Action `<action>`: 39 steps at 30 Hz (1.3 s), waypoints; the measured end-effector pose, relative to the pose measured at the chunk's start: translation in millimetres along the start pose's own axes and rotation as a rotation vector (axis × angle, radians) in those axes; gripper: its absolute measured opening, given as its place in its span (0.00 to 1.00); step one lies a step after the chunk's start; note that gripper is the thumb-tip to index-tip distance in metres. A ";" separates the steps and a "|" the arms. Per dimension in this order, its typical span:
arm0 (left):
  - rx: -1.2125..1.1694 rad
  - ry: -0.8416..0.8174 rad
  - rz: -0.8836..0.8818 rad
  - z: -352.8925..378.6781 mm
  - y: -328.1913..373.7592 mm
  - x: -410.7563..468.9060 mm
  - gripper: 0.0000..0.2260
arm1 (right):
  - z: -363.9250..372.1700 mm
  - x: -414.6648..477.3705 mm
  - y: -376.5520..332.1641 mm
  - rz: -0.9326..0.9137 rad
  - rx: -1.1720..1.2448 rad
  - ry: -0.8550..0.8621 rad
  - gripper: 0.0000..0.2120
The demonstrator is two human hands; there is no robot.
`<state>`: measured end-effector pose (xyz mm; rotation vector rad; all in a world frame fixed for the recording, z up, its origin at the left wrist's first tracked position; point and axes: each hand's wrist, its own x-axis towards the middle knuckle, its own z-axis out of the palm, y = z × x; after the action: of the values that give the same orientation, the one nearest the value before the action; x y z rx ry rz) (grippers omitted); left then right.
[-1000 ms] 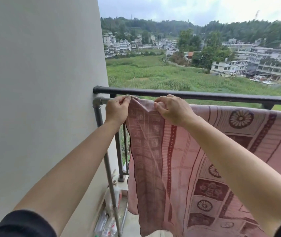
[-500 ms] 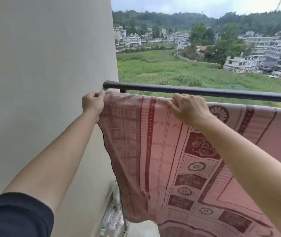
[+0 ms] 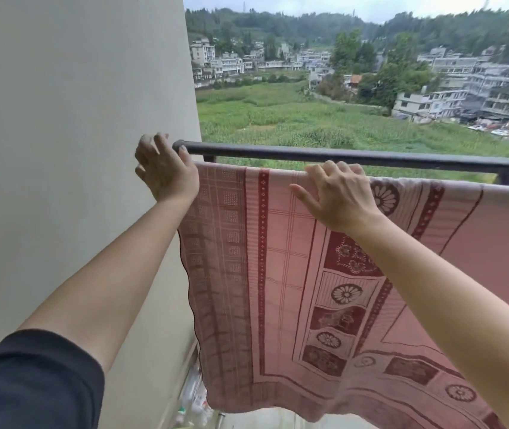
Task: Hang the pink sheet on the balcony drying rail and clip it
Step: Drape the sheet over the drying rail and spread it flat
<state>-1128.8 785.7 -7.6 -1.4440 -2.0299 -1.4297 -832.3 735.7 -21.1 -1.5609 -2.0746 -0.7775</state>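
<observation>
Left hand (image 3: 166,173) now off the woven pink sheet (image 3: 278,258) — fingers spread; right hand (image 3: 338,196) likewise.

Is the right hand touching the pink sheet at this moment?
Touching. The head view shows the right hand pressed flat on the pink sheet, fingers curled over its top edge where it drapes.

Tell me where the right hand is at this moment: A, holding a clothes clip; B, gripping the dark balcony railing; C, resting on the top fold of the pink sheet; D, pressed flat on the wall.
C: the right hand lies with fingers spread over the top fold of the pink sheet, just below the dark railing, and no clip is in view.
</observation>
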 end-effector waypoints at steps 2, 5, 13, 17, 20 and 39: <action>0.062 -0.064 0.315 7.3 16.4 -8.7 0.18 | -1.3 -6.4 6.0 0.033 0.028 0.035 0.28; 0.140 -0.184 0.613 14.5 40.2 -22.8 0.30 | -2.7 -21.0 30.4 0.116 0.006 0.088 0.27; 0.152 -0.094 0.526 38.8 42.0 -44.4 0.26 | 0.3 -75.7 103.6 0.189 -0.170 0.186 0.28; 0.024 0.018 0.490 46.6 33.4 -56.3 0.23 | -3.6 -104.3 130.9 0.374 -0.132 0.123 0.36; -0.048 0.034 0.337 49.2 47.1 -66.0 0.18 | -16.1 -143.7 161.7 0.492 -0.185 0.027 0.41; -0.096 -0.464 1.003 69.2 397.8 -337.1 0.33 | -119.5 -374.8 362.8 0.967 -0.104 -0.439 0.35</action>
<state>-619.9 659.0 -48.1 -2.4745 -1.0370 -0.7873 -379.7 462.6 -104.8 -2.6114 -1.2068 -0.1809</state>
